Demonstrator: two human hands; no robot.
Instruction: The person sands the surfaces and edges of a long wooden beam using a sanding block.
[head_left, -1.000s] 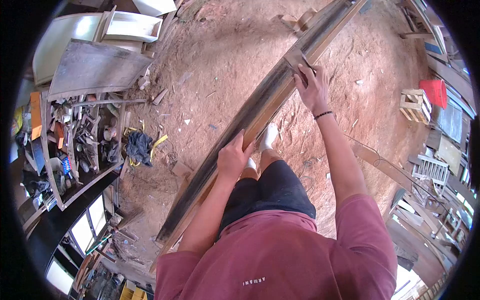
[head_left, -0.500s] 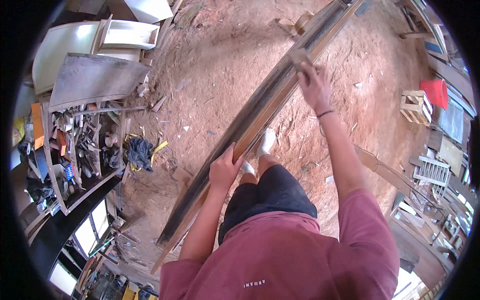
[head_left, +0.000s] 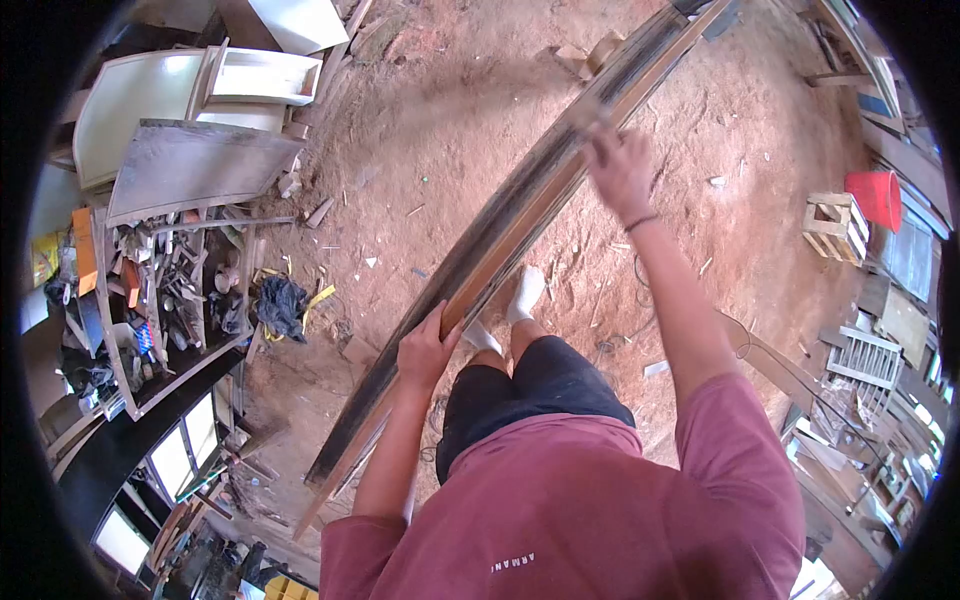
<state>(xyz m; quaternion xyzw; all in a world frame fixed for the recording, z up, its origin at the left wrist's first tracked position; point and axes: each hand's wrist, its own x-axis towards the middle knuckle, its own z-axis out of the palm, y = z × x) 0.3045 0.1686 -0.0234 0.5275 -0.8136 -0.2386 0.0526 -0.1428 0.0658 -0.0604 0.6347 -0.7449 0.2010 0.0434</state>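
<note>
A long wooden plank (head_left: 500, 222), dark and weathered on its upper face with a reddish-brown edge, runs diagonally in front of my legs. My left hand (head_left: 427, 350) grips its near edge, fingers curled over the wood. Farther up the plank, my right hand (head_left: 620, 172) is closed on a small brownish block (head_left: 592, 117), which is against the dark face. Motion blurs that block and the fingertips, so its exact kind is unclear.
Shelves of offcuts and tools (head_left: 180, 300) stand at left, below pale panels (head_left: 135, 110). A black plastic bag (head_left: 283, 305) lies on the dirt floor. To the right are a wooden crate (head_left: 836, 228), a red bucket (head_left: 874, 198) and stacked wood (head_left: 850, 450).
My right hand and the block have moved slightly left and down along the plank. My left hand has shifted slightly down and left. The whole view has moved a little.
</note>
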